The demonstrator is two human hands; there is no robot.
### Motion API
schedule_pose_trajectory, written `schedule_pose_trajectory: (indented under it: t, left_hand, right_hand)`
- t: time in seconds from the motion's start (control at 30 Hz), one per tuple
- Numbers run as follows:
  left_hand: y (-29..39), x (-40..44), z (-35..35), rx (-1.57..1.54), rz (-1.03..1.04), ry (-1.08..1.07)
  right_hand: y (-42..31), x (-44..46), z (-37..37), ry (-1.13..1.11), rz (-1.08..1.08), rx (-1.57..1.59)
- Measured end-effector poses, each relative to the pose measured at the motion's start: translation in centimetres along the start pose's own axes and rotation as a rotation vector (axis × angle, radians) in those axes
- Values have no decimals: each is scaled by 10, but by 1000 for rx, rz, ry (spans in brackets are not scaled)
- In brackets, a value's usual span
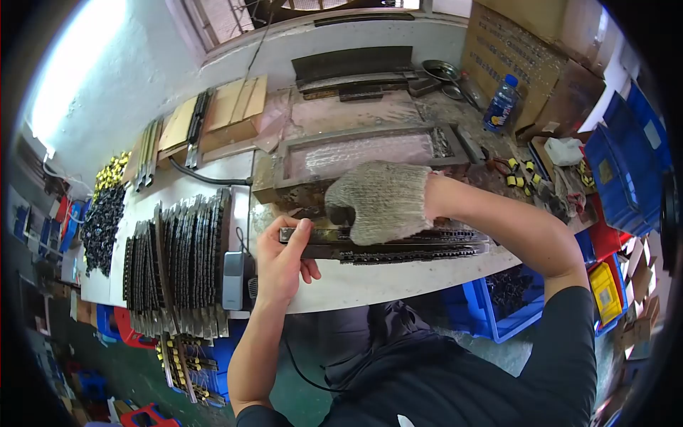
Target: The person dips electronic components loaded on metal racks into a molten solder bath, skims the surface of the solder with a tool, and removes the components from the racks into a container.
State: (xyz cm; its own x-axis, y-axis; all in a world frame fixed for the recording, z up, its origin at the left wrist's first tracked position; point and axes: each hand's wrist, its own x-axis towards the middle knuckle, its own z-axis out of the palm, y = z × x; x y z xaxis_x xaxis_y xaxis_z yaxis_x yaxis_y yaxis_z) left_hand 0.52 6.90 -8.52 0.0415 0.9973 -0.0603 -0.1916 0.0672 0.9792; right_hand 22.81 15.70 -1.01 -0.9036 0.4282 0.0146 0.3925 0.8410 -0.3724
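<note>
My left hand [281,260] is bare and grips the left end of a long dark metal strip [324,250], thumb on top. My right hand [380,201] wears a grey knitted glove and lies over the strips, its fingers curled down; what it holds is hidden beneath the glove. More dark toothed strips [448,249] stick out to the right of the glove along the table's front edge. Just behind the glove stands a rectangular metal tray [270,178] with a pale inner surface.
Many dark toothed strips [178,263] stand in a row at left, beside a grey-blue device [233,280]. Black and yellow small parts [103,228] lie farther left. A blue-capped bottle [500,104] stands back right. Below the right edge sits a blue bin [498,306].
</note>
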Motion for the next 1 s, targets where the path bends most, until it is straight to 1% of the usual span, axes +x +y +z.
schedule_pose_trajectory:
  t: [0.03,0.1,0.13,0.23,0.27,0.3,0.37,0.43,0.5,0.53,0.6,0.63,0.7,0.73,0.83,0.9,0.93,1.0]
  left_hand:
    - [-2,0,0,5,-2,12]
    - [-7,2,4,2,5,34]
    - [-9,3,5,24,0,30]
    - [-13,9,9,46,5,10]
    - [-15,12,11,14,9,3]
    - [-15,14,15,14,3,-8]
    - [-13,16,18,39,29,-4]
    - [-13,19,19,25,29,-18]
    - [-13,19,24,51,71,-13]
    - [-14,19,25,54,70,-14]
    - [-16,20,25,30,77,3]
    - [-16,19,25,39,77,8]
    - [-14,17,26,66,116,10]
    - [-17,18,22,38,126,-11]
    - [-18,14,24,92,168,28]
    - [-17,10,20,90,167,14]
    - [-16,10,22,98,177,19]
    - [-17,9,22,90,181,8]
  right_hand:
    - [-3,1,-3,3,22,1]
    - [-7,0,-15,-120,133,119]
    - [-1,-5,-10,16,5,132]
    - [-1,-12,-9,-12,169,128]
    - [4,-12,-4,47,136,122]
    - [1,-16,-9,51,148,125]
    - [-11,-19,-20,20,307,120]
    - [-6,-18,-20,27,323,132]
    - [-5,-21,-22,19,347,125]
    - [-1,-21,-18,21,347,128]
    - [5,-19,-10,152,256,40]
    - [4,-18,-12,157,249,45]
    - [2,-17,-20,-14,321,118]
    - [2,-17,-20,-12,308,116]
    - [2,-20,-18,27,279,122]
    - [1,-22,-17,29,283,210]
    - [5,-23,-16,26,275,200]
    - [10,-23,-8,117,127,206]
